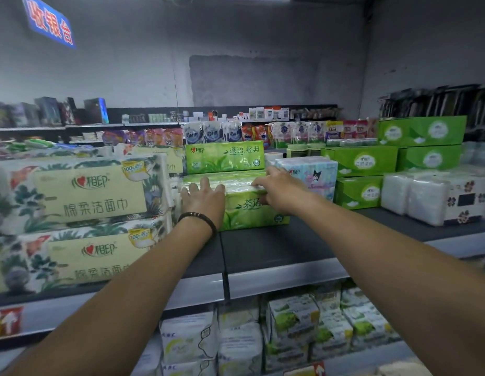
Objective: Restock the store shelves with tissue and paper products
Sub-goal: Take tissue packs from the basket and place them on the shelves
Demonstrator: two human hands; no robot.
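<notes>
A green tissue pack [249,213] lies on the dark top shelf [276,248], in the middle. My left hand [203,199] presses flat against its left front corner, fingers spread and straight. My right hand [279,189] rests over its top right edge, fingers bent down onto the wrapping. A second green pack [225,157] stands behind it, higher up. Left of both are two large floral facial-tissue packs [81,191], one stacked on the other.
A pale blue cartoon-printed pack [314,173] sits just right of my right hand. Green tissue boxes [358,161] and white wrapped packs [425,196] fill the right side. Bare shelf shows in front of the green pack. More tissue packs [290,327] fill the lower shelf.
</notes>
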